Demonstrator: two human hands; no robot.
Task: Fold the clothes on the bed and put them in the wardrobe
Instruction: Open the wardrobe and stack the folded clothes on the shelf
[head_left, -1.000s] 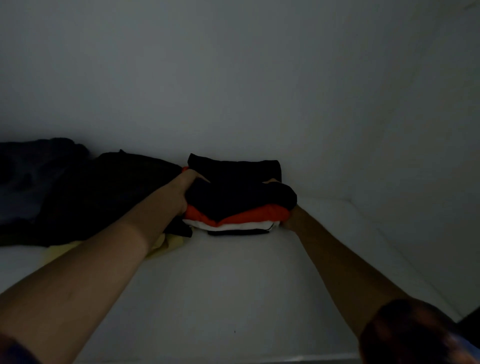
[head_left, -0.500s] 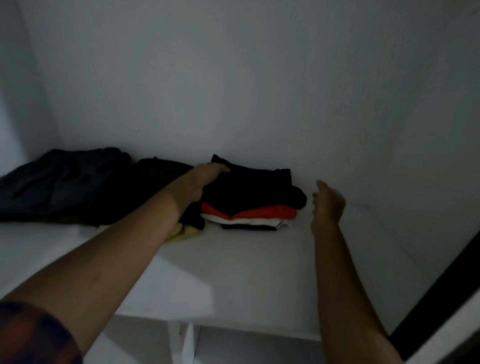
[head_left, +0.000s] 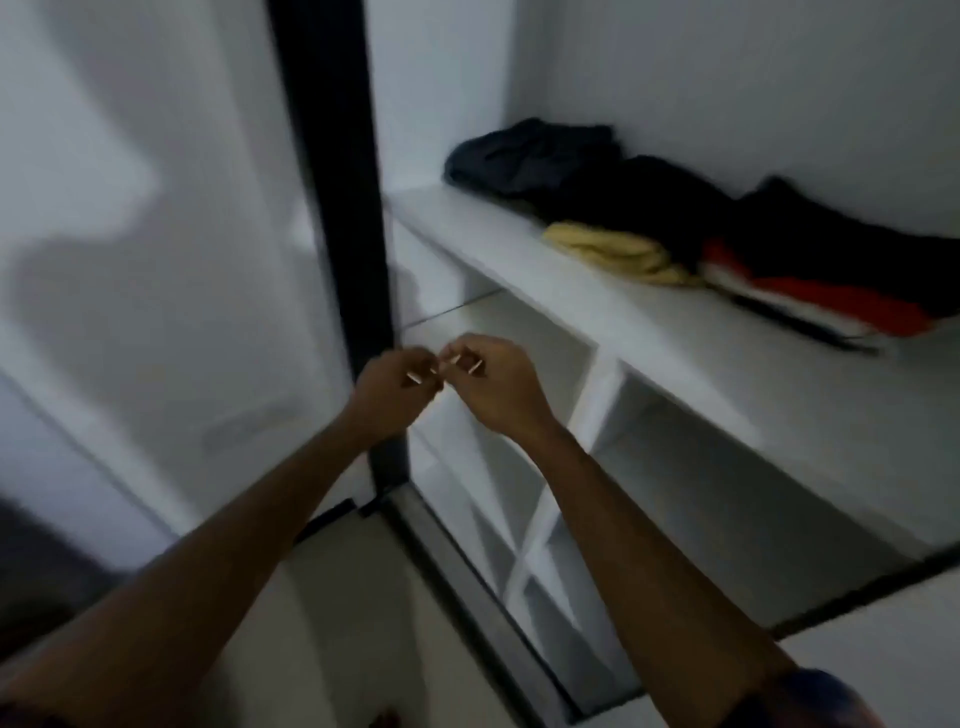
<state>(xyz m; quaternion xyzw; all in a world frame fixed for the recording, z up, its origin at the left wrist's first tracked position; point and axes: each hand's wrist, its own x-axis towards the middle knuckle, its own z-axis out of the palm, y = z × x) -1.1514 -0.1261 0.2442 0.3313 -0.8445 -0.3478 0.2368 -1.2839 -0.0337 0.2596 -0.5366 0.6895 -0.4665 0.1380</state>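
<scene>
The folded stack (head_left: 841, 280), black on top with red, white and black layers below, lies on the white wardrobe shelf (head_left: 649, 338) at the right. Against its left side sit a yellow garment (head_left: 613, 249) and dark bundled clothes (head_left: 535, 156). My left hand (head_left: 395, 389) and my right hand (head_left: 493, 384) are together in front of me, below and left of the shelf. Their fingers are loosely curled, the fingertips nearly touch, and neither holds anything. The view is motion-blurred.
A black vertical door frame (head_left: 332, 208) stands just behind my left hand, with a white sliding door panel (head_left: 156, 234) to its left. Under the shelf are open white compartments (head_left: 701, 493) split by a thin divider (head_left: 540, 519). A dark floor track (head_left: 467, 587) runs along the bottom.
Both hands have let go of the stack and pulled back from the shelf, meeting low in front of me. The view has swung left and down, away from the shelf.
</scene>
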